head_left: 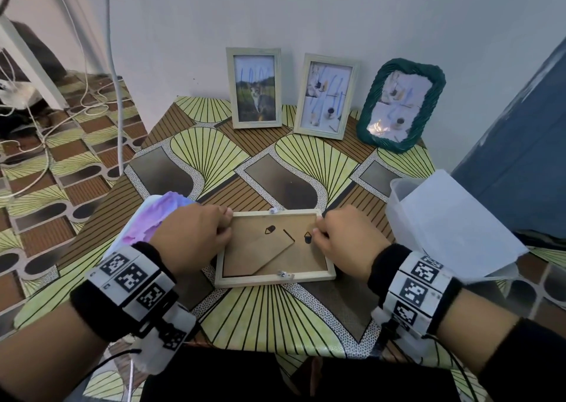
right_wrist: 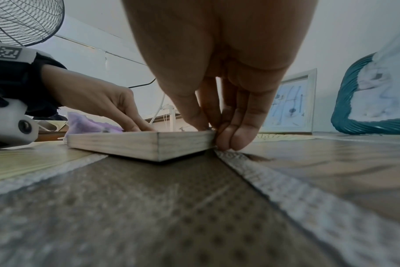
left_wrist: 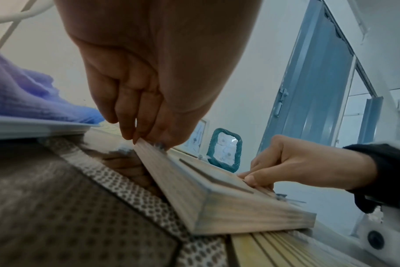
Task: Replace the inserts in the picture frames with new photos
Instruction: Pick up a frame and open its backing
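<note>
Left hand [head_left: 191, 236]: fingers curled, pinching the far-left corner of wooden frame [head_left: 277, 280]; thumb on top edge, fingertips [left_wrist: 128, 134] down the outer side. Right hand [head_left: 346, 239]: same at far-right corner, thumb on rim, fingers [right_wrist: 242, 133] curled against outer side, tips down to tabletop [head_left: 275, 319].

Frame lies face-down at tabletop centre, near the front edge; brown backing board [head_left: 294, 259] up w/ folded stand, small white tabs on far & near rails.

Just left of frame, behind left hand: purple cloth [head_left: 153, 221] on a pale tray. Right: translucent plastic container [head_left: 444, 221].

Back of tabletop, against wall, 3 upright frames: cat photo frame [head_left: 255, 87], pale frame [head_left: 326, 96], green woven frame [head_left: 401, 104]. Cables on floor, left.
</note>
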### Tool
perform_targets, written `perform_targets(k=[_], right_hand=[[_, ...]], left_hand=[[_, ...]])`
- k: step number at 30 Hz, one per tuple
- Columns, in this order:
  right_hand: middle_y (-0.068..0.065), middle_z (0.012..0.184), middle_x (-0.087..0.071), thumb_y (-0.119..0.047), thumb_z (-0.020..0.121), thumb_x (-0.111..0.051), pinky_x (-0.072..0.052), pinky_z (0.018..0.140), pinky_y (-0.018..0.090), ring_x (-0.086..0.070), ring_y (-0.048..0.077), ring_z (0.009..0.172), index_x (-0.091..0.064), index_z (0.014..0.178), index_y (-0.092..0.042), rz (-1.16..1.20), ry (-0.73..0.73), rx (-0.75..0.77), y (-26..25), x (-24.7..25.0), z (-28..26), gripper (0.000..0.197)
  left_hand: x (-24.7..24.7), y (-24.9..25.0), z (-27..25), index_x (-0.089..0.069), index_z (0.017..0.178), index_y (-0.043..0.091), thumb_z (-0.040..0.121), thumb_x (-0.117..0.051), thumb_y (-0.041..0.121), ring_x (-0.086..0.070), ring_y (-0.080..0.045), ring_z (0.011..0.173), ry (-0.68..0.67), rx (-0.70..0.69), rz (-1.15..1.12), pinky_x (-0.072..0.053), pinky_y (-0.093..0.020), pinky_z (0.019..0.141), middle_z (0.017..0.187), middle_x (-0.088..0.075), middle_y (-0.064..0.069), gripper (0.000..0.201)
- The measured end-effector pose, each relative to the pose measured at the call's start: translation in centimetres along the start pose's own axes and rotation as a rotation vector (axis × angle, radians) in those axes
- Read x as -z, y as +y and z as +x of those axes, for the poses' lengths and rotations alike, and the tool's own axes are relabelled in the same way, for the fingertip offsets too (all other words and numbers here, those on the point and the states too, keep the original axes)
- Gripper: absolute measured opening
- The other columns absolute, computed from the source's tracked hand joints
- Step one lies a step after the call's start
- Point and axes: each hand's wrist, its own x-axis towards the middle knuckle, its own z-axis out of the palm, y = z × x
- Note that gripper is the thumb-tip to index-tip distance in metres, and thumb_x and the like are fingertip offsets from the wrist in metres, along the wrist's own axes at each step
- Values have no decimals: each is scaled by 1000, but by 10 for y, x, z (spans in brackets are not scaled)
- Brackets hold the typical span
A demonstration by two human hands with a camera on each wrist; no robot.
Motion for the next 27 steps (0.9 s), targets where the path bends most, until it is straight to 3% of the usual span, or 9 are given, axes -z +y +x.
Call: perform_targets(k=[5,10,12,15,16,18,20,24,27], right_hand=[[1,64,-49,-28,97,-46,-49,60,32,-56,19,64,-55,70,-13,70,41,-72,-1,2,5,32],[-3,69,-59,-30,96,-55,-46,62,27,-59,16,70,-68,72,-21,124,53,-78,2,8,1,29],[-6,75,-53,-36,97,-53,-40,61,24,-56,15,74,-58,70,-23,99,42,-63,2,9,-7,31],[-9,91,-51,-45,97,-48,-48,70,25,-53,9,82,-67,97,-28,119,144,18,-4,10,-30,26],[-12,93,-52,-47,97,-46,-48,72,23,-52,5,83,-68,105,-31,150,152,65,-7,9,-40,27],[-18,92,-53,-50,97,-40,-47,72,20,-50,0,82,-65,111,-36,170,93,147,-16,8,-60,32],[-17,93,-58,-52,98,-33,-48,75,25,-51,2,86,-64,111,-35,142,25,193,-22,5,-78,37],[-16,108,-62,-53,100,-25,-47,86,29,-54,7,102,-59,119,-30,83,-38,190,-25,1,-99,45],[-13,106,-63,-56,99,-23,-46,90,29,-56,9,100,-59,111,-30,76,-51,149,-22,2,-99,46]], left_hand=[[3,-1,-2,-66,117,17,99,-42,32,-63,-20,95,1,-23,-24,-50,-34,82,115,-69,5,34],[7,-3,-2,-65,116,15,98,-46,35,-63,-18,99,-28,-48,-54,-49,-35,88,115,-68,3,33],[12,-5,-1,-67,98,15,95,-53,35,-62,-12,83,-37,-78,-138,-49,-34,81,94,-69,2,25],[18,-5,-3,-59,84,22,91,-59,33,-51,-4,67,-26,-125,-197,-43,-30,70,72,-57,9,13],[18,-5,-4,-62,94,23,92,-59,32,-56,-7,75,-23,-155,-194,-44,-31,75,81,-61,9,10],[14,-4,-4,-59,124,17,93,-59,32,-58,-16,112,-46,-229,-164,-43,-34,96,122,-62,2,34],[11,-3,-5,-47,142,18,95,-57,37,-40,-14,138,-69,-286,-174,-29,-29,114,151,-43,2,52],[7,-4,-12,-30,153,23,98,-47,49,-22,-8,147,-105,-298,-154,-16,-24,120,160,-25,6,63],[10,-4,-18,-41,147,21,98,-46,47,-43,-11,130,-45,-290,-172,-32,-24,109,145,-49,5,55]])
